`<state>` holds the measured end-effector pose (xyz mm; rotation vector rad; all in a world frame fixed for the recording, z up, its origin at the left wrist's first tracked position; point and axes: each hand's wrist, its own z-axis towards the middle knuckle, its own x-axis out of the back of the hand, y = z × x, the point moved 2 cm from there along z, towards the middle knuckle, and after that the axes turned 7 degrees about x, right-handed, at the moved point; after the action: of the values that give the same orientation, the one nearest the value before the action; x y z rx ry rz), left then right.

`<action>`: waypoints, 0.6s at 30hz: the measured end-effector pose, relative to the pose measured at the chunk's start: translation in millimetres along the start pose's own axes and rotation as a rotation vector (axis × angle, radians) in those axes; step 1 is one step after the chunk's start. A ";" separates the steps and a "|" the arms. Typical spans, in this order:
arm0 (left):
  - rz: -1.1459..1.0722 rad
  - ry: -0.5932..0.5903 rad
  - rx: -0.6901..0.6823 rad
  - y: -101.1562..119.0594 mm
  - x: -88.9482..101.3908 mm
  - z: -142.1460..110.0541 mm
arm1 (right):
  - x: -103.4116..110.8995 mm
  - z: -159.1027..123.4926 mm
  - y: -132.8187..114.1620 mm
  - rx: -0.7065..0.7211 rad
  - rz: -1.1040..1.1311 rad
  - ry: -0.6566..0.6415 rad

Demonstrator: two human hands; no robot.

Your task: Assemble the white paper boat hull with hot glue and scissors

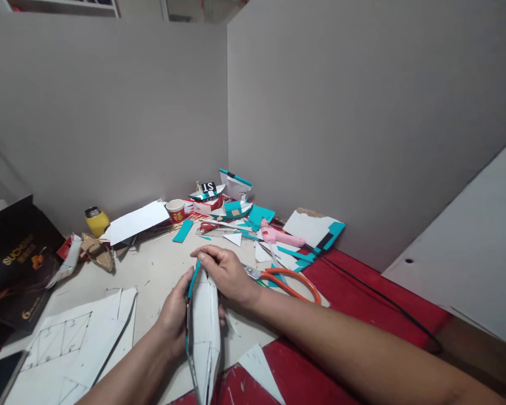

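Observation:
Between my hands is a long, narrow model boat hull of white board, with a teal strip along its left edge and a pointed near end. My left hand is closed against the hull's left side, the fingers partly hidden. My right hand grips the far end, thumb and index finger pressed at the tip of the teal strip. Large orange-handled scissors lie just right of my right hand. Beyond them rests a pink glue gun with a black cord.
Two small finished model boats stand at the back beside a red paper cup. Teal and white scraps are scattered around. On the left are a drawn pattern sheet, a yellow bottle and a black bag. Grey partitions enclose the table.

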<state>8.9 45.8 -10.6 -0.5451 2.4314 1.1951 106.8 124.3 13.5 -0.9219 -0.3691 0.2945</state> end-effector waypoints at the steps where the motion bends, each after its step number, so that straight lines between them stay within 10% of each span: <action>1: 0.021 0.024 -0.025 -0.6 0.3 0.1 | -1.0 -1.0 1.5 -0.017 0.003 -0.010; 9: 0.082 0.061 -0.078 -0.7 5.5 3.5 | 2.4 5.9 -3.4 -0.120 -0.113 -0.108; 18: 0.037 0.079 -0.211 4.8 4.7 0.1 | 138.0 -11.1 -41.5 -0.052 -0.753 -0.337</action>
<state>2.5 47.7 -9.8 -0.6216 2.4041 1.4834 239.3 147.8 66.4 -0.7228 -1.0026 -0.2593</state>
